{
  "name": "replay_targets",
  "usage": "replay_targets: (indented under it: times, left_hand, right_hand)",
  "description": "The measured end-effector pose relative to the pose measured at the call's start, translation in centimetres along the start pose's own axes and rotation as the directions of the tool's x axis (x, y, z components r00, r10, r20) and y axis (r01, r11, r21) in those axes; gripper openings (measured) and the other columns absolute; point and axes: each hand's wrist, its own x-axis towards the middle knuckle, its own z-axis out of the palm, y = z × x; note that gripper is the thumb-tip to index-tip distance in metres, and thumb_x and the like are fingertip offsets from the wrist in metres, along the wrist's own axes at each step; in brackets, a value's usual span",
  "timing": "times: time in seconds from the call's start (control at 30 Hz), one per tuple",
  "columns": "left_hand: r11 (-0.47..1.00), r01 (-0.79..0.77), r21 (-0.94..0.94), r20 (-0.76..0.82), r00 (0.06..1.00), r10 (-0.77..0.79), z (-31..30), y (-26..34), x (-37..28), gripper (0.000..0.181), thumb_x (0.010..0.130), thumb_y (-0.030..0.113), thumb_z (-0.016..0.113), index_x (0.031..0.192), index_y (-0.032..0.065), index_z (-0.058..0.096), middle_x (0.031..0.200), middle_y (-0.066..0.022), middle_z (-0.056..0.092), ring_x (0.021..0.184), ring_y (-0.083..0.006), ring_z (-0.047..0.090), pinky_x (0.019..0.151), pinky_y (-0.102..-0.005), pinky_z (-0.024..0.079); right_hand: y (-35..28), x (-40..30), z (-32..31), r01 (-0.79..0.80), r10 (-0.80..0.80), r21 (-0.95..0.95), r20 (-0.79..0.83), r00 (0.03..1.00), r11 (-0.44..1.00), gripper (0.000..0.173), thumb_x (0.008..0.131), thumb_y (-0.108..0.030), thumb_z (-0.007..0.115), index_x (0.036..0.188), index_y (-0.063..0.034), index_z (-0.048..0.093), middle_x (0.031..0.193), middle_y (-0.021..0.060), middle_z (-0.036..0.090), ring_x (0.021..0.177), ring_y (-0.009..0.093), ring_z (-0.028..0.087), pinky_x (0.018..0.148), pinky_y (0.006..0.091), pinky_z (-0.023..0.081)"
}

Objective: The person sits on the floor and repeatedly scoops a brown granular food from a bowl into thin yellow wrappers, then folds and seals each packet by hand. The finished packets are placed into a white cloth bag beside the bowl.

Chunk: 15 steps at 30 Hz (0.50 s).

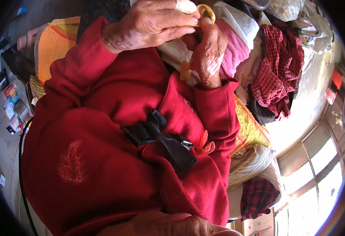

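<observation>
My left hand [151, 25] reaches in from the left at the top of the view, its fingers nearly straight. A white covering [186, 6] wraps one of its fingers. Opposite it, my right hand [209, 53] is bent upward with the thumb pressed on a curled yellowish band [208, 10]. The fingertips of both hands meet at this band, which loops above the right thumb. A similar yellowish strip [185, 70] hangs below the right hand, near the wrist; whether the two join is hidden. White cloth [175, 50] and pink cloth [234, 54] lie under and beside the right hand.
A red checked cloth [278, 67] lies to the right, near a clear plastic bag [286, 8]. Orange towelling [57, 47] is at the left, yellow towelling [246, 124] by my right sleeve. A black strap [166, 141] lies across my red coat [110, 165]. A black cable [22, 165] runs down the left.
</observation>
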Motion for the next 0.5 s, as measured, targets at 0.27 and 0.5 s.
replay_targets:
  times: [0.27,0.5]
  left_hand:
    - [0.534,0.567,-0.627,0.124,0.75,-0.65,0.2,-1.0,-0.7,0.017,0.079,0.01,0.072,0.089,-0.0006,0.062,0.088,-0.0055,0.067,0.074,-0.014,0.064,0.063,-0.022,0.049]
    - [-0.096,0.38,-0.92,0.293,0.504,-0.812,1.8,-1.6,-0.9,0.019,0.081,0.004,0.066,0.098,0.0024,0.059,0.084,0.0002,0.061,0.083,-0.0106,0.058,0.076,-0.0227,0.046]
  right_hand:
    - [0.1,0.3,0.2,0.115,-0.127,-0.254,-0.029,0.992,0.96,0.044,0.091,-0.034,0.035,0.074,0.0014,0.056,0.05,0.0024,0.046,0.043,0.009,0.037,0.043,0.0239,0.029]
    - [-0.7,-0.2,-0.3,0.154,-0.109,-0.262,0.178,0.978,0.953,0.033,0.094,-0.026,0.039,0.086,0.0002,0.058,0.06,0.0001,0.047,0.053,0.008,0.041,0.049,0.0245,0.033]
